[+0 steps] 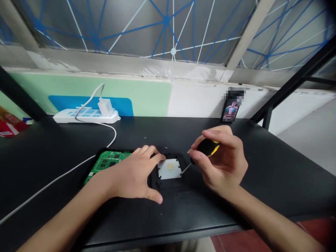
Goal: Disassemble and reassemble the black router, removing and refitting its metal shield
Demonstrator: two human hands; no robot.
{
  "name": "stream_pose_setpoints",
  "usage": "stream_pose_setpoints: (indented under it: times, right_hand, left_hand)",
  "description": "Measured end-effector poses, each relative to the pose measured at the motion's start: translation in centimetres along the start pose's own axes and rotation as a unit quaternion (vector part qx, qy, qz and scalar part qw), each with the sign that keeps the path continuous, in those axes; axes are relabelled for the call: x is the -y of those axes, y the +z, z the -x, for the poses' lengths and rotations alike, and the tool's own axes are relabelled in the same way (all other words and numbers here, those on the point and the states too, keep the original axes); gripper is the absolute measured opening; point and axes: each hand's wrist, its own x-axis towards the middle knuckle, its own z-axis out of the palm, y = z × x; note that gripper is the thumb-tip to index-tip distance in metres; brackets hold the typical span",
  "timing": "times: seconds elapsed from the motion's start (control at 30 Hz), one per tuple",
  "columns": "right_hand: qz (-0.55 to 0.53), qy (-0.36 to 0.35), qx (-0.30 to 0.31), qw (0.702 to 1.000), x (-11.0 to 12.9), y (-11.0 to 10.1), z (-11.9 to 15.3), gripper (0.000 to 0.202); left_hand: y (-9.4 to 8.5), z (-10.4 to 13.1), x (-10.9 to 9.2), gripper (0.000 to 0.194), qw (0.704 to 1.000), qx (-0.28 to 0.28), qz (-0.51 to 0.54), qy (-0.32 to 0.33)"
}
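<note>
My right hand (223, 157) is closed round the black and yellow handle of a screwdriver (208, 147). Its thin shaft slants down to the left, and the tip meets the right edge of a silvery metal plate (165, 172). This plate, with a small yellowish square at its middle, sits in a black plastic housing (173, 183). My left hand (136, 171) lies spread over the left part of the housing, fingers reaching its upper edge. Partly under that hand and forearm is a green circuit board (107, 161) in a black case.
A white power strip (86, 116) with a plugged-in charger (105, 107) stands at the back left, its white cable (60, 177) running across the black table (275, 168). A phone (230, 110) leans at the back wall. Small screws (166, 147) lie behind the housing.
</note>
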Motion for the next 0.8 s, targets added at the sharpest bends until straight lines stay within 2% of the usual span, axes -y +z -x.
stream_pose_setpoints:
  times: [0.1,0.17,0.3,0.5,0.63,0.8]
  right_hand:
    - [-0.006,0.052,0.005,0.999,0.2,0.1,0.2,0.059]
    - [-0.034,0.091,0.007,0.995,0.4,0.2,0.2,0.054]
    - [-0.073,0.091,-0.024,0.993,0.1,0.2,-0.3,0.036]
    - [-0.075,0.102,-0.094,0.987,-1.2,-0.2,-1.2,0.027]
    - [-0.074,0.122,-0.106,0.984,-2.4,-0.3,-1.4,0.025]
    - [-0.080,0.168,-0.105,0.977,-3.9,-0.1,-1.2,0.021]
  left_hand:
    - [0.0,0.0,0.0,0.081,1.000,0.003,-0.001,0.000]
    - [-0.1,0.0,0.0,0.081,1.000,0.004,0.000,-0.002]
    - [-0.1,-0.1,-0.1,0.081,1.000,0.004,0.007,-0.005]
    - [0.0,0.1,0.0,0.080,1.000,-0.003,0.019,0.005]
    - [0.0,0.2,0.0,0.080,1.000,0.000,0.028,0.014]
    - [-0.2,0.1,-0.1,0.093,0.999,0.008,0.034,0.008]
